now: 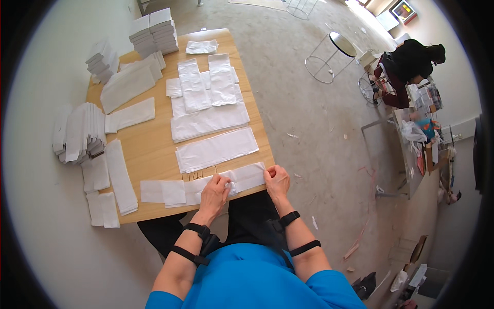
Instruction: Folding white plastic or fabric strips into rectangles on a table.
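A long white folded paper strip (250, 176) lies along the near edge of the wooden table, right in front of me. At its right end my right hand (278, 182) is closed, pinching the corner between thumb and fingers. My left hand (215, 193) rests at its middle, fingers curled together on the paper, which is crumpled there. Toward the left the strip meets a shorter folded paper piece (163, 192). Just beyond my hands lies another stack of flat paper strips (218, 150), with a wider paper stack (211, 122) behind it.
Two narrow paper bundles (194, 85) lie across the wider stack. Bundled paper piles (82, 131) line the table's left side, with tall stacks (153, 32) at the far corner. A round stool (342, 45) stands on the floor; a person in dark clothes (411, 59) sits by a cluttered table.
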### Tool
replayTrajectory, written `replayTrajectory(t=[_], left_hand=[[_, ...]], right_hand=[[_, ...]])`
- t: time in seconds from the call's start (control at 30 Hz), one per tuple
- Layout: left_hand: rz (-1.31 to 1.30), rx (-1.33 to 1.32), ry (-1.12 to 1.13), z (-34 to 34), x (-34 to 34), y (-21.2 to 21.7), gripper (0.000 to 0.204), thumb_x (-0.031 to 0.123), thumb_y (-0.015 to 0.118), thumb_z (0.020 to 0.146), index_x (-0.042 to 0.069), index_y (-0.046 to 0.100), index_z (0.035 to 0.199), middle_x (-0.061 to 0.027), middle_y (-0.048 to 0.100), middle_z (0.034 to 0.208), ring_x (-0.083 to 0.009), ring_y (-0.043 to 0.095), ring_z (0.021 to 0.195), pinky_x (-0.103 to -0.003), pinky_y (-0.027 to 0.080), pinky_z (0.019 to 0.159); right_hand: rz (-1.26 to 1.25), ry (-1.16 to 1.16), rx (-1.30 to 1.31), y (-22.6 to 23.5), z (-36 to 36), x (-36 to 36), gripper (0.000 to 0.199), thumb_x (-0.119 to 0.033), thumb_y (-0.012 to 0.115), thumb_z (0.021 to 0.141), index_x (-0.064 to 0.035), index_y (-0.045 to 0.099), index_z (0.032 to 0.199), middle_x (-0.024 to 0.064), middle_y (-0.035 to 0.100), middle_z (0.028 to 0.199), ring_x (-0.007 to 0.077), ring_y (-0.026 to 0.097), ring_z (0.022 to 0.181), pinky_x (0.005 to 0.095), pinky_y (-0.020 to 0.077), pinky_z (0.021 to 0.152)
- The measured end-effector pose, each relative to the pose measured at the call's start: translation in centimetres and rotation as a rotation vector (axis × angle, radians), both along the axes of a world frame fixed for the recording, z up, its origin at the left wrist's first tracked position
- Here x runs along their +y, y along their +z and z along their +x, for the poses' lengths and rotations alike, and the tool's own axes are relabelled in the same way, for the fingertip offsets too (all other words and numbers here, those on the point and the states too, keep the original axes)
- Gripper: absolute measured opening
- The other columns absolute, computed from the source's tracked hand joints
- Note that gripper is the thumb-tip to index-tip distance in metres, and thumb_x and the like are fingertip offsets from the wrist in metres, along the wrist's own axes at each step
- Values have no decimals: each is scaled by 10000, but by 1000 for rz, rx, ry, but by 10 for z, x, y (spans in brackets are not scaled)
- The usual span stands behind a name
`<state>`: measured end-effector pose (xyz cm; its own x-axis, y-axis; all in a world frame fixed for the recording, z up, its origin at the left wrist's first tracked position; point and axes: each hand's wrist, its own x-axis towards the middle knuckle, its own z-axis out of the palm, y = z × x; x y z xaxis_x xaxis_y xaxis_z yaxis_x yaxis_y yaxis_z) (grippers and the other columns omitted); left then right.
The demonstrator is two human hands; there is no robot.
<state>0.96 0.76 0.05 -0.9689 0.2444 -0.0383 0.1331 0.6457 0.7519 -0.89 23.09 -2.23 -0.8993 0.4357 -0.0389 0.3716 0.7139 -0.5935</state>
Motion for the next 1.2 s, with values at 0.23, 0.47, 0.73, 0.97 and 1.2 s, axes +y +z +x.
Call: replayTrajectory(t=[0.23, 0.47, 0.73, 0.97, 1.2], left_hand=[[-51, -35, -56, -4, 2, 8, 424, 109, 739, 778, 120, 575, 1169, -106, 543, 1000, -304, 586, 941, -401, 492, 814], [150, -149, 43, 0, -11, 17, 469, 153, 733, 822, 67, 548, 1244, -82, 577, 972, -227, 617, 889, -330, 505, 760], [883, -531, 551, 15, -24, 17, 412, 189, 624, 946, 11, 450, 1274, -62, 643, 1013, -107, 615, 898, -262, 521, 765], [503, -308, 679, 14, -41, -2, 404, 71, 692, 844, -2, 511, 1197, -79, 676, 875, -125, 628, 767, -268, 514, 697], [322, -258, 646, 8, -44, -5, 444, 71, 726, 812, -19, 513, 1191, -61, 667, 781, -114, 613, 702, -262, 504, 654]], right_hand=[[-231, 29, 188, 21, 4, -4, 142, -132, 700, 779, -20, 616, 802, 92, 625, 745, 255, 631, 692, 370, 510, 658], [-335, 182, 258, 77, 15, -58, 191, -75, 674, 846, -24, 604, 1016, 88, 638, 737, 165, 640, 652, 306, 512, 608], [-290, 468, 374, 53, 36, -132, 242, -68, 661, 833, -24, 611, 1066, 130, 648, 794, 286, 655, 685, 374, 524, 635], [-428, 197, 128, 52, 34, -95, 128, -87, 643, 853, -4, 660, 950, 115, 676, 772, 192, 641, 629, 320, 505, 595], [-270, 190, 88, 21, 10, -84, 152, -142, 679, 813, 4, 645, 793, 115, 644, 685, 230, 633, 619, 347, 499, 611]])
